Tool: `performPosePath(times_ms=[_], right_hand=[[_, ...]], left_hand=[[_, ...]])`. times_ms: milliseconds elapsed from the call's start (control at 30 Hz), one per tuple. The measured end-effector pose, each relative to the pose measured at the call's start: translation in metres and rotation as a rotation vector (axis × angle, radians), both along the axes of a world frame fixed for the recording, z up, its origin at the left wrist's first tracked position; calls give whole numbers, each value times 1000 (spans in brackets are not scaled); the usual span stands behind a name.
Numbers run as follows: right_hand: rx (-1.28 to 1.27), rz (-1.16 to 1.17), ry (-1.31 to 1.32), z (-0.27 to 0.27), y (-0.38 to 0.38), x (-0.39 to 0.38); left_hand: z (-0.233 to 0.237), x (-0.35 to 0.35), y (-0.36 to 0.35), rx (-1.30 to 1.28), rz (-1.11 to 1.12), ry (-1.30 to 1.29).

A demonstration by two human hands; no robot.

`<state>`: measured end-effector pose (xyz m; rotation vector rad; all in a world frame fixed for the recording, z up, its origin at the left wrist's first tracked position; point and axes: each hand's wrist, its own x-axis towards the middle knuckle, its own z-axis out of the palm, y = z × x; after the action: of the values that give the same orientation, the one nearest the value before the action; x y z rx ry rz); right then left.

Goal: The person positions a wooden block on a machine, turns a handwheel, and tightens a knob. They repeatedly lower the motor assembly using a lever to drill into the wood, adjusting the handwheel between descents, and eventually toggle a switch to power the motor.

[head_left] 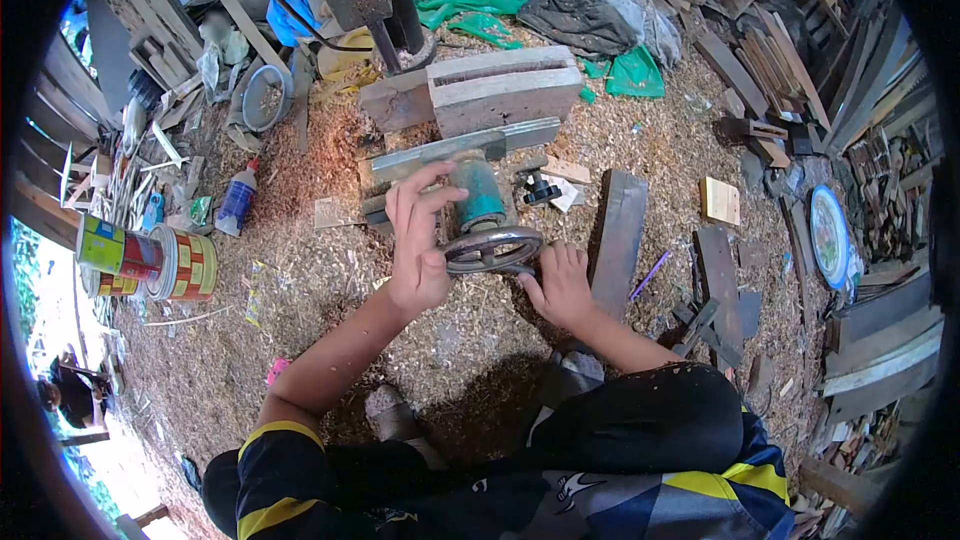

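A metal handwheel (492,240) sits in front of me on the end of a green cylindrical housing (477,192), part of a machine's vise. My left hand (413,230) is beside them, fingers stretched apart against the housing and thumb by the wheel's left rim. My right hand (563,285) is closed at the wheel's lower right edge; its exact hold on the rim or handle is partly hidden. Beyond the metal vise jaw (465,152) stands a thick wooden block (505,95) with a long slot along its top. A black knob (541,190) is right of the housing.
Wood chips cover the ground (320,340). A dark plank (618,240) and a small pale block (720,201) lie right. Paint cans (185,262) and a blue bottle (237,200) stand left. The machine's upright column (400,5) rises behind the block. Scrap wood (780,65) lines the far right.
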<state>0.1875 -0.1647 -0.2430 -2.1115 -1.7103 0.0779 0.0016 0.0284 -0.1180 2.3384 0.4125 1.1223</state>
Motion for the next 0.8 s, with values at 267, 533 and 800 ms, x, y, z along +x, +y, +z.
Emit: performPosePath(times_ms=[267,533,800], right_hand=[[-134,-125,749,-18,0,11],[-302,-135,701,26,7,13],[23,465,216,144,22,-36]], left_hand=[[10,-11,8,-21,-77,-55],[40,-29,18,214,-193,286],[95,-114,52,324,-267,533]])
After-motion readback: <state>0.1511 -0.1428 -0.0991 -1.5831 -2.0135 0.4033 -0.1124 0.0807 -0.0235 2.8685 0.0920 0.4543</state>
